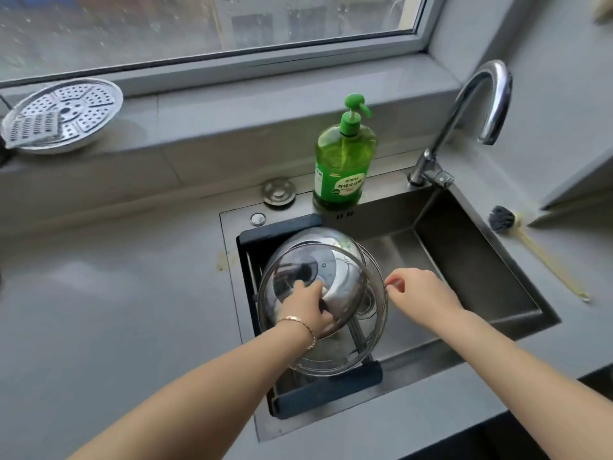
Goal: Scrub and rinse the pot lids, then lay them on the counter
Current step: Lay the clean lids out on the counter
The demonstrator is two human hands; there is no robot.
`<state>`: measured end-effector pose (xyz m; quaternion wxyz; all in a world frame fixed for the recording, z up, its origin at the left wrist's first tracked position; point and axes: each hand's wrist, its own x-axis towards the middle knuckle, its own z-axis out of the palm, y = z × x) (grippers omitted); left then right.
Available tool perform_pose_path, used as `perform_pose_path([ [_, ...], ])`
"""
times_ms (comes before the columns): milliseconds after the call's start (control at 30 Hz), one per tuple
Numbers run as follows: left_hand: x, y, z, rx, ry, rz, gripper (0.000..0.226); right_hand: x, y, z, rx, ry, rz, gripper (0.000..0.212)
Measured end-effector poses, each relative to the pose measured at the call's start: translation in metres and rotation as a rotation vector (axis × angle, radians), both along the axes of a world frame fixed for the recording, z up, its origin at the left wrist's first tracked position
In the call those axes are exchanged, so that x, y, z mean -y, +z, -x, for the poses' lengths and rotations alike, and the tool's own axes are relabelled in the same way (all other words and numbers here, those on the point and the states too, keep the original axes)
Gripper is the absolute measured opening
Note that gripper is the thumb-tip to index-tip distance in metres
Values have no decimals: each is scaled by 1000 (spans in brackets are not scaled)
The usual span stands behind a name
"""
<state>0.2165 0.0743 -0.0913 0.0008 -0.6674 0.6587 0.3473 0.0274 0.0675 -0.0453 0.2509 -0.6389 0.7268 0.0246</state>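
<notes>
Nearest you, your left hand [306,302] lies across the top of the glass lid [345,277] with its fingers curled round what looks like the dark knob. Your right hand [421,290] hovers just beside the lid's right rim, fingers loosely bent and holding nothing. The lid sits tilted on the dark drain rack [328,390] that spans the left side of the sink [464,260], with a steel lid [315,237] stacked under or behind it. This looks like the very start of the task: you are picking up the first lid and no scrubbing has begun. No water shows at the faucet [481,94], and neither hand holds a scrubber. For the next move, steady the rim with your right hand, lift the lid clear of the stack without dragging the others along, and carry it over the open basin. You will also need the green soap bottle [343,167] at the back edge and perhaps the brush [504,220] lying on the surface [116,277] to the right. Farther off, a perforated steamer plate [63,114] rests on the sill. Reflections in the glass make it unclear how many lids are stacked, and your fingers hide most of the knob. A pale patch by your fingers could be a glint or a cloth; it cannot be made out.
</notes>
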Motion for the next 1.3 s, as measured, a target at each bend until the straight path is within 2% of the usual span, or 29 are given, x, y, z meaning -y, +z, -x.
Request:
perform_pose_path([
  [100, 5, 15, -18, -93, 161, 100, 23, 11, 2, 4, 57, -100, 128, 26],
  [167, 9, 29, -34, -124, 246, 191, 19, 24, 0, -3, 70, -85, 168, 28],
  [233, 11, 43, -53, -122, 306, 258, 16, 38, -9, -22, 37, 17, 147, 30],
  [367, 8, 58, -92, -66, 380, 348, 13, 59, -29, -92, -39, 375, 82, 31],
  [467, 0, 62, -119, -13, 452, 367, 14, 68, -42, -140, -164, 540, -45, 45],
  [567, -11, 63, -142, 73, 508, 346, 14, 76, -56, -163, -293, 510, -92, 45],
  [733, -23, 61, -172, 100, 560, 320, 14, 72, -53, -165, -281, 409, -111, 41],
  [900, -29, 66, -198, 94, 523, 351, 16, 50, -15, -166, -356, 409, 128, 38],
  [1067, -38, 71, -232, 48, 404, 374, 18, 23, 29, -177, -438, 464, 448, 50],
  [1300, -60, 86, -280, 41, 213, 409, 16, -27, 61, -209, -568, 477, 557, 56],
])
